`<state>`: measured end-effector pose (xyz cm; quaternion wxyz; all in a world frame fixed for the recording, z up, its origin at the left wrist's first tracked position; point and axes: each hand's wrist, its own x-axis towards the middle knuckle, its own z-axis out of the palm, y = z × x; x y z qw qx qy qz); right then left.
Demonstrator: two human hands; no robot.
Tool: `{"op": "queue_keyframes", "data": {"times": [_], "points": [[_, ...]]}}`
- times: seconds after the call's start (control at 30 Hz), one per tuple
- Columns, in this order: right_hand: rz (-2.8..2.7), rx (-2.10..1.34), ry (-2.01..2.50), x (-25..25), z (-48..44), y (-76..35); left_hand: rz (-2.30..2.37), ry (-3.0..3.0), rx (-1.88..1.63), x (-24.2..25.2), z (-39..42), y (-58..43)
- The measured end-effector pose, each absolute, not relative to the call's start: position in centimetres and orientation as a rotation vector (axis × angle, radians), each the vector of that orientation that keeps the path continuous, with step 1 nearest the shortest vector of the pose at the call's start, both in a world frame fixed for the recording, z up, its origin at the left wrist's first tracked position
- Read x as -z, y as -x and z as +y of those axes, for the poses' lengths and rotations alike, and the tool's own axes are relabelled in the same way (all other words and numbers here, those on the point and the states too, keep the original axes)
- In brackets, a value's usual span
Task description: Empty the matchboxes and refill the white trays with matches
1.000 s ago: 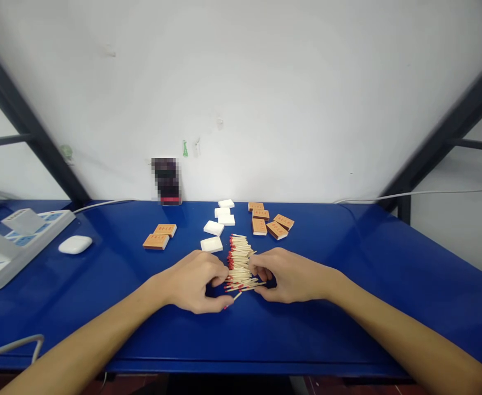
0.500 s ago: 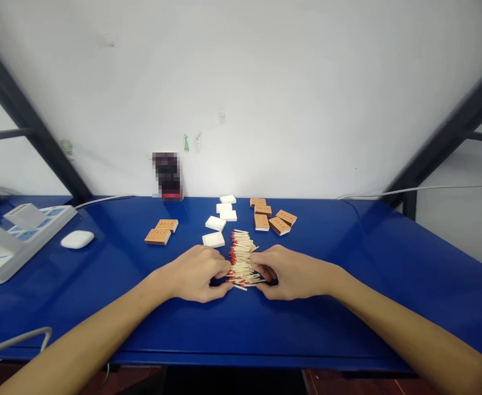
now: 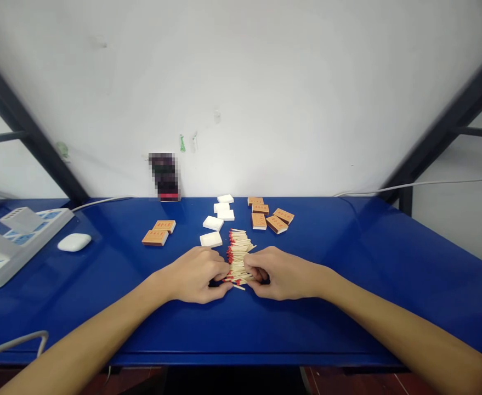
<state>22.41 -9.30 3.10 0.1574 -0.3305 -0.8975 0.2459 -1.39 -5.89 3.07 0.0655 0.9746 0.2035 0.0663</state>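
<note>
A loose pile of wooden matches (image 3: pixel 237 253) with red heads lies on the blue table, most heads pointing left. My left hand (image 3: pixel 202 274) is at the pile's left side, fingers curled and thumb low, its tips against the head ends of the nearer matches. From the right, my right hand (image 3: pixel 276 272) has curled fingers and thumb closed on the plain ends of the same matches. My fingers hide part of the near matches. Just beyond my left hand lies a white matchbox tray (image 3: pixel 211 240).
Several more white trays (image 3: pixel 213 223) lie behind the pile. Orange matchbox sleeves (image 3: pixel 277 224) sit at the back right, two orange matchboxes (image 3: pixel 156 237) at the left. Farther left are a white earphone case (image 3: pixel 74 242) and a power strip (image 3: pixel 22 247). A wall (image 3: pixel 265 99) stands behind.
My right hand has moved left, closer to my left hand, pushing in the ends of the near matches. My left hand stays in nearly the same place. The view has shifted slightly.
</note>
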Motion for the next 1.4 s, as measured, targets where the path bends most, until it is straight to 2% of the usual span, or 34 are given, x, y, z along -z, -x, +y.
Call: {"op": "queue_keyframes", "data": {"times": [0.73,1.03,1.4], "points": [[-2.476,-0.723,0.886,-3.0,-9.5,-21.6,0.610,-2.847,-0.294,-3.1,-5.8,1.2],[-2.500,-0.630,0.834,-2.5,-9.4,-21.7,0.658,-2.817,-0.312,-3.2,-5.6,1.3],[-2.447,-0.188,0.803,-0.5,-9.4,-20.9,0.657,-2.798,-0.287,-3.0,-5.5,1.3]]}}
